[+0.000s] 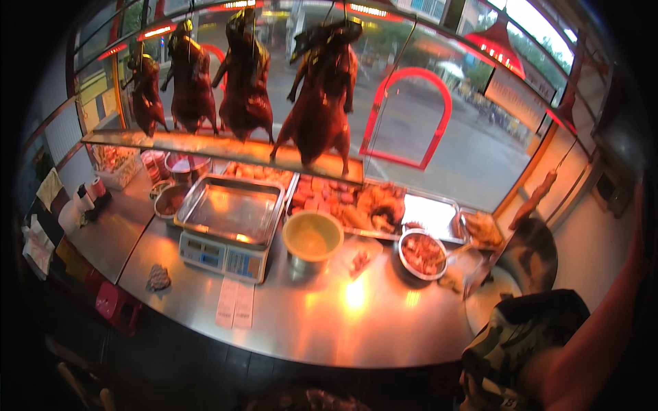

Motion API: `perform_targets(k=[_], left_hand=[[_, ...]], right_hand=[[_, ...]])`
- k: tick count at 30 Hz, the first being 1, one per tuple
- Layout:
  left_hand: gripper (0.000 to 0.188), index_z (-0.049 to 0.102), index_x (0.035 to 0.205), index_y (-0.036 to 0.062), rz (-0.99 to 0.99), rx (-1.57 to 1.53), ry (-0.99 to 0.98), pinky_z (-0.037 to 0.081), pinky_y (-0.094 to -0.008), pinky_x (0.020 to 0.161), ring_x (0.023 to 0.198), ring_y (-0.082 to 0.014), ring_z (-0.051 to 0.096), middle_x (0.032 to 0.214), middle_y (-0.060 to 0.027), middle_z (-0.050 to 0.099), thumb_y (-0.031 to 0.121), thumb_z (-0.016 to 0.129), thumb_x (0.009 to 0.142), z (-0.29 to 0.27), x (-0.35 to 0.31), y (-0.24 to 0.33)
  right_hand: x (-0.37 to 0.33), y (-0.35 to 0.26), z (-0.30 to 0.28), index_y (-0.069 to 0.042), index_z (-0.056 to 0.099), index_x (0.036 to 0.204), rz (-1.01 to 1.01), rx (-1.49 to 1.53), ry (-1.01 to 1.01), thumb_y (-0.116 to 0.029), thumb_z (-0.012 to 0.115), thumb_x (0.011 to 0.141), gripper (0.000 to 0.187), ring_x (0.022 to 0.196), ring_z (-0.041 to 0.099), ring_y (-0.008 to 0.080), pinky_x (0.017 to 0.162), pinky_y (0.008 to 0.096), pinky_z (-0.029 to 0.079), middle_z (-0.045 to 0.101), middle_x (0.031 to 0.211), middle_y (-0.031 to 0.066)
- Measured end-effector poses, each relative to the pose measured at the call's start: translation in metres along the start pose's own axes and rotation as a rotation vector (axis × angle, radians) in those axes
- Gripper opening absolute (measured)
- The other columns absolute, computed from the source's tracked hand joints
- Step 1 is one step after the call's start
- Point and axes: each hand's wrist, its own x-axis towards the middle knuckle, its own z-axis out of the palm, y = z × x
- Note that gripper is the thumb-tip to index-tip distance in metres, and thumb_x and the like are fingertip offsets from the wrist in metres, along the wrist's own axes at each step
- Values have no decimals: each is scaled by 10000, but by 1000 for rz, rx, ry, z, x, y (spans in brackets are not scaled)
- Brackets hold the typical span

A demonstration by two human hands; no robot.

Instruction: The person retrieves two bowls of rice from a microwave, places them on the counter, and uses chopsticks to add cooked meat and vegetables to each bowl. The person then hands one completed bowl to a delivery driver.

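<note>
Neither my left hand nor my right hand shows in the head view. Before me a steel counter carries a digital scale with a steel tray on its top. Right of the scale stands a yellowish bowl on a metal container. A small heap of meat pieces lies beside it, then a steel bowl of chopped meat. Four-sided slips of printed paper lie in front of the scale. Several roast ducks hang from hooks above.
At right, another person in a camouflage cap leans close, a bare arm raised. Meat trays line the window behind the counter. Red heat lamps hang overhead. A crumpled cloth and pink stool are at left.
</note>
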Motion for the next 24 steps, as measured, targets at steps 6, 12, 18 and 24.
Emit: perform_targets(k=[6,12,18,24], left_hand=[[410,500,1088,0,-54,-3,19,403,-335,821,1099,-268,394,1209,-157,428,294,515,803,4,20,-7],[412,500,1081,-7,-32,4,27,400,-340,831,1090,-269,405,1201,-159,436,301,507,807,-9,20,-5],[415,501,1074,-14,30,3,35,397,-346,841,1081,-270,417,1193,-162,445,308,499,811,-31,9,1],[419,502,1066,-21,72,-36,62,395,-351,851,1072,-272,429,1185,-165,453,314,492,815,-56,-1,0]], right_hand=[[5,17,9,20,457,1169,40,21,-17,-248,599,781,492,1037,469,227,844,322,367,493,1130,150],[6,13,15,21,455,1171,17,25,19,-254,607,776,504,1051,463,233,852,324,366,486,1142,155],[12,4,23,22,452,1173,-4,29,61,-259,614,771,517,1066,457,239,860,327,365,479,1155,160],[23,-9,36,23,449,1176,-17,18,51,-264,621,766,529,1081,451,244,868,329,364,473,1167,165]])
